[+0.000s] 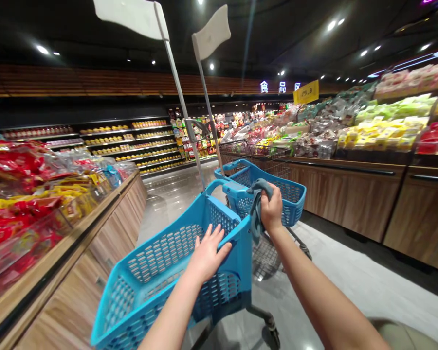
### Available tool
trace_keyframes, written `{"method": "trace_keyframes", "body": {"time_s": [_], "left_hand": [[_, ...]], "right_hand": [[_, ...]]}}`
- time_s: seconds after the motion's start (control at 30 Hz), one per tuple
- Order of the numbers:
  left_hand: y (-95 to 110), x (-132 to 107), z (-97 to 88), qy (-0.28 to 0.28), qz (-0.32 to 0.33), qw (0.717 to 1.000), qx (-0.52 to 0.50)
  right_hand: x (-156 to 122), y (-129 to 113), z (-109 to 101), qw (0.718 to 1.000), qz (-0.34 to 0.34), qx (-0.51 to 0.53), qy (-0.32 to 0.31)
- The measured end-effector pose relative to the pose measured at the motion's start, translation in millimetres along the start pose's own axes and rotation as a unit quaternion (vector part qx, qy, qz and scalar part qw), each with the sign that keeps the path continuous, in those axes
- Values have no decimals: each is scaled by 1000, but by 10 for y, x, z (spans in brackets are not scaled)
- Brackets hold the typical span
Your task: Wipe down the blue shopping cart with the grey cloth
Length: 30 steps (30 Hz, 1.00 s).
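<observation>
In front of me stands a blue plastic shopping cart [156, 287] with perforated basket walls. My left hand [209, 253] rests on its near side rim, palm down, with the fingers spread. A grey-blue cloth [256, 206] is bunched in my right hand [272, 209], whose fingers are closed around it. That hand is beside the cart's upper right corner, and the cloth hangs down there. Just beyond is a second blue cart [294, 194]. Tall poles rise from the carts, carrying a large white flag [131, 18] and a smaller white flag [212, 33].
Wooden display counters flank the aisle: the left counter [105, 228] holds red and yellow packets, the right counter [343, 194] bagged goods. A wire cart [255, 150] stands behind the blue ones. Stocked shelves [131, 141] line the back. Shiny floor [336, 262] shows at right.
</observation>
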<state>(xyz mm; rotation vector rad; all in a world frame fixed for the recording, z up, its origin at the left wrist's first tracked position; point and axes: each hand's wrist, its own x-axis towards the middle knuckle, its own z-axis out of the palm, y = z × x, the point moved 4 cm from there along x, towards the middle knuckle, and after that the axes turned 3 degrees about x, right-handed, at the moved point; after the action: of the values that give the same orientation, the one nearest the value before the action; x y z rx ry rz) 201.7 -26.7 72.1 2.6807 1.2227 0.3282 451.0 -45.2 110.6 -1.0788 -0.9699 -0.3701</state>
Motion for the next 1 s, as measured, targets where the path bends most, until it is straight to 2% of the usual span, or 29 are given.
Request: {"method": "trace_keyframes", "body": {"time_s": [0.07,0.27,0.33,0.4,0.5,0.6,0.67,0.77,0.83,0.9,0.97,1.0], "left_hand": [[0,-32,-7,6,-6,1000,-7],[-30,-104,-49,21,35,999,-19],[-60,-136,-66,19,43,999,-24],[-88,-169,-87,21,50,998,-26],[-111,-198,-112,24,58,998,-31],[-116,-193,-126,23,58,997,-34],[-128,-192,-141,27,57,997,-37],[-190,-226,-174,28,58,997,-46],[-258,-264,-193,18,67,996,-53],[-340,-294,-213,15,77,995,-54],[-423,-302,-234,28,80,995,-46],[-459,-299,-243,37,80,995,-40]], "right_hand": [[-119,0,35,1000,2,5,-4],[-1129,-122,134,1000,3,-6,21],[-1282,-146,209,999,11,-8,31],[-1215,-151,276,998,21,-17,58],[-826,-84,332,994,37,-36,92],[-350,127,330,995,61,-42,60],[-86,315,228,995,82,-44,41],[181,491,-115,992,93,-86,28],[256,438,-376,991,59,-119,-23],[232,228,-580,989,-10,-118,-88],[126,-70,-669,985,-85,-84,-128],[50,-217,-648,980,-116,-64,-148]]}}
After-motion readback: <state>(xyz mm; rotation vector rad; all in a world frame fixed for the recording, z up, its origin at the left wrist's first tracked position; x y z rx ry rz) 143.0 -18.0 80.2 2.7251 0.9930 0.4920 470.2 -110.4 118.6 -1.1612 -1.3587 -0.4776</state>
